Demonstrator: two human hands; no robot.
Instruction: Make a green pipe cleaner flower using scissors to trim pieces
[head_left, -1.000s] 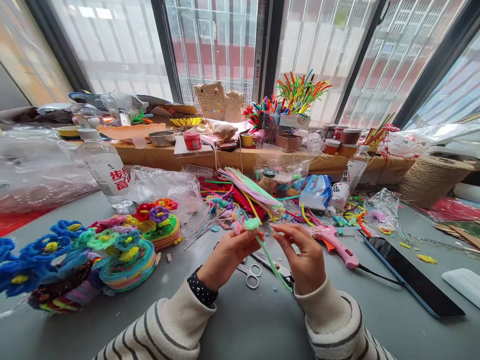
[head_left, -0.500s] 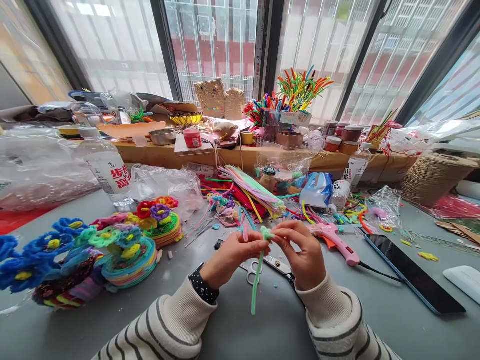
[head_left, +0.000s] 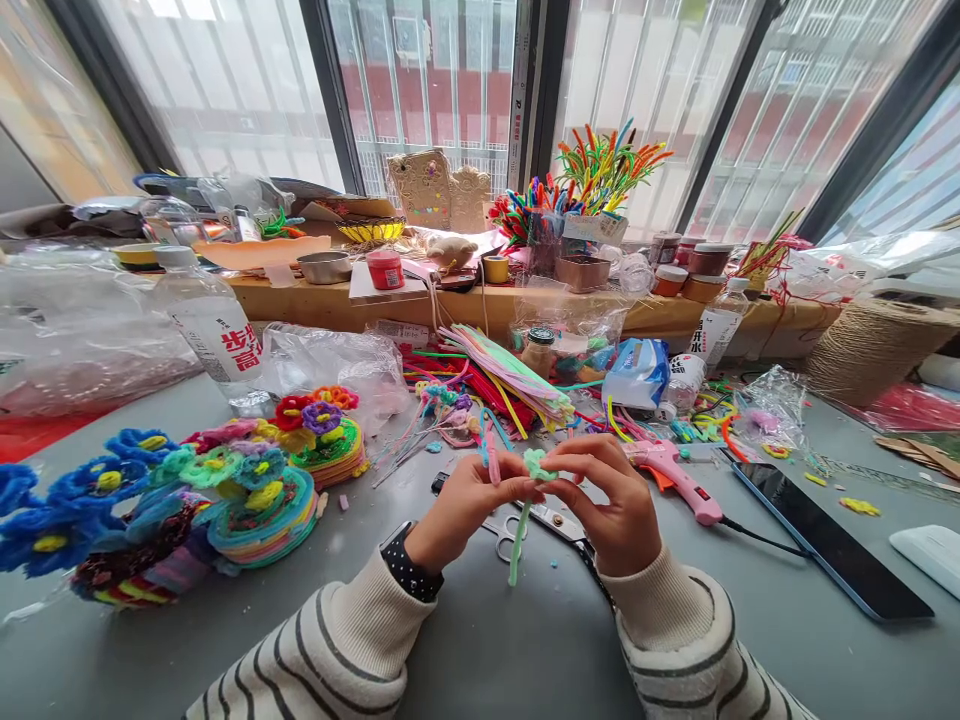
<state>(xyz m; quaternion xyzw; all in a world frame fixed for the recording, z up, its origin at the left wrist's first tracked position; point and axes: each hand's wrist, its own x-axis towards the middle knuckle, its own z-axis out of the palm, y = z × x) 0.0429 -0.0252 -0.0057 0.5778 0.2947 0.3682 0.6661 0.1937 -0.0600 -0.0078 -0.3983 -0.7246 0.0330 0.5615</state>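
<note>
Between my two hands is a light green pipe cleaner [head_left: 519, 545], its top bent into small loops like a flower and its straight end hanging down. My left hand [head_left: 478, 508] pinches it just below the loops from the left. From the right, my right hand [head_left: 609, 500] pinches the edge of the loops with thumb and forefinger. Under the hands lie scissors [head_left: 510, 537] and a second metal tool [head_left: 561, 524], both partly hidden. A pink glue gun [head_left: 679, 480] rests right of my right hand.
Pipe-cleaner flower pots [head_left: 259, 510] stand at the left, beside a water bottle [head_left: 214, 335]. A bundle of pipe cleaners [head_left: 510, 375] lies ahead. On the right are a phone [head_left: 829, 540], a white case [head_left: 930, 555] and a twine spool [head_left: 874, 350].
The loops at the top have turned to show more of their face. The hanging end has swung up and looks shorter. Both hands keep their pinch in nearly the same place.
</note>
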